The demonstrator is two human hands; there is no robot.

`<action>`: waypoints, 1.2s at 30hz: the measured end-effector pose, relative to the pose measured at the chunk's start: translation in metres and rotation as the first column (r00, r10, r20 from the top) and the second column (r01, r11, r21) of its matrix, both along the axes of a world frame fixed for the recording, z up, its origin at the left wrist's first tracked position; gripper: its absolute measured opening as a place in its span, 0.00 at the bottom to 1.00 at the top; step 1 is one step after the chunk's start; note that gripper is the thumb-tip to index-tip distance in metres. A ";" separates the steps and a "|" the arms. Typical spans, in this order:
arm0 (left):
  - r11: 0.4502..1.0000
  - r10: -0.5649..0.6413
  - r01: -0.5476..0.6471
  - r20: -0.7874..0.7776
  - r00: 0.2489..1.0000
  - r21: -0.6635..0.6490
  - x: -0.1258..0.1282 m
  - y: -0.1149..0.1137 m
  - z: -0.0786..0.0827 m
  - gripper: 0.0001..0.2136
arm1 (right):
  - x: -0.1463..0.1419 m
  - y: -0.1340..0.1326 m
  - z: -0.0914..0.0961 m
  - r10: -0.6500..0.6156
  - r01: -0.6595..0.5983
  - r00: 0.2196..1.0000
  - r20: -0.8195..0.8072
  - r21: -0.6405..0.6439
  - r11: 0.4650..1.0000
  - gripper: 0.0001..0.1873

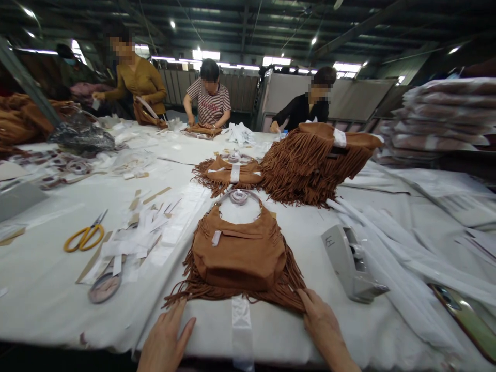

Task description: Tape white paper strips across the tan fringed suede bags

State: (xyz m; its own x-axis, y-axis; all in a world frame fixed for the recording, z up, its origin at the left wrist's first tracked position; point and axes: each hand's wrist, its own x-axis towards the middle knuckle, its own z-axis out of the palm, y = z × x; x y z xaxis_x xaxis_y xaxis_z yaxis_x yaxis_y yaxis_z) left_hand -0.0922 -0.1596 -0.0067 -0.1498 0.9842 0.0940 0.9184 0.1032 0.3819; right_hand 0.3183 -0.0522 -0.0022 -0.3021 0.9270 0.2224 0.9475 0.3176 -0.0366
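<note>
A brown suede fringed handbag (238, 253) lies flat on the white-covered table in front of me, its strap wrapped and curled at the top. A small white tag hangs on its front. My left hand (166, 333) rests at the bag's lower left, thumb spread away from the fingers, fingertips at the fringe ends. At the lower right, my right hand (320, 323) has its fingers closed together on the fringe. A strip of clear tape (242, 330) runs from below the bag toward the table's front edge.
Yellow-handled scissors (85, 237), paper scraps (139, 230) and a tape roll (104, 288) lie left. A grey tape dispenser (352, 263) and phone (465, 320) are right. Beyond lie another fringed bag (248, 174) and a bag pile (306, 165). Several co-workers (209, 98) stand across the table.
</note>
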 end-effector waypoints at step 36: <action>0.753 -0.569 0.541 0.043 0.821 -0.373 0.206 0.244 0.107 0.10 | -0.078 0.045 0.020 -0.571 0.270 0.326 -0.753 -0.505 0.820 0.17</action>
State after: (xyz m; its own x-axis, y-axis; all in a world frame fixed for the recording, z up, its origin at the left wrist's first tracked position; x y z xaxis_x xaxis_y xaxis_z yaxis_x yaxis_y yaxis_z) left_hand 0.1137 0.0842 0.1001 0.4268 0.8578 -0.2865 0.8789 -0.3188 0.3548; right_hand 0.2404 -0.0072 0.0183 0.3536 0.9239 -0.1464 0.3613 -0.2792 -0.8896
